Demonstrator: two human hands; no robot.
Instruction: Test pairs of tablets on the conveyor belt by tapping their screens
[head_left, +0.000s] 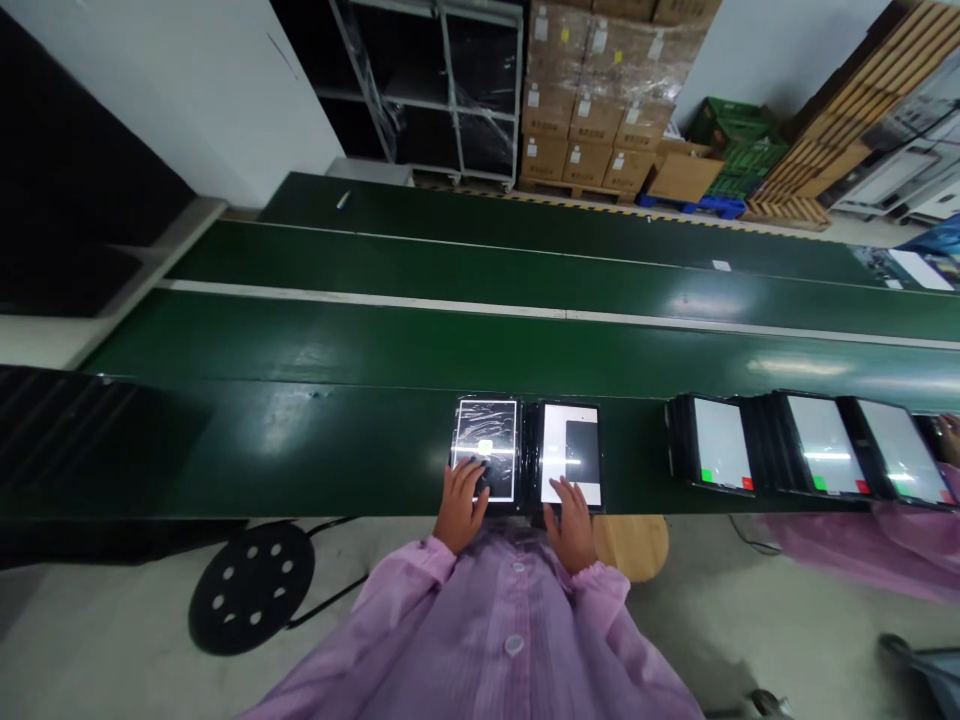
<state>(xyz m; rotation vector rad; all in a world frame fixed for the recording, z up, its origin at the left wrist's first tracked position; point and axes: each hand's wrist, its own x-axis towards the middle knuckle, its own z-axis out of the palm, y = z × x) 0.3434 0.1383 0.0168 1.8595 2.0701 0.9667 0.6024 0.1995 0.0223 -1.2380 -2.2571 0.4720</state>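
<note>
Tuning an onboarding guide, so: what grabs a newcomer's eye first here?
Two lit tablets at the near edge of the green bench: the left tablet lies under the left hand, the right tablet under the right hand. Then, farther right along the same edge, the pale screens with green and red corner blocks.

Black perforated stool (251, 583): stood left of the grip, lower. Light wooden seat (641, 546): showed below the grip, right. Pen (343, 200): lay far beyond the grip, leftward. Cardboard cartons (592, 115): were stacked beyond the grip, rightward. Green plastic crates (739, 150): stood farther right.
</note>
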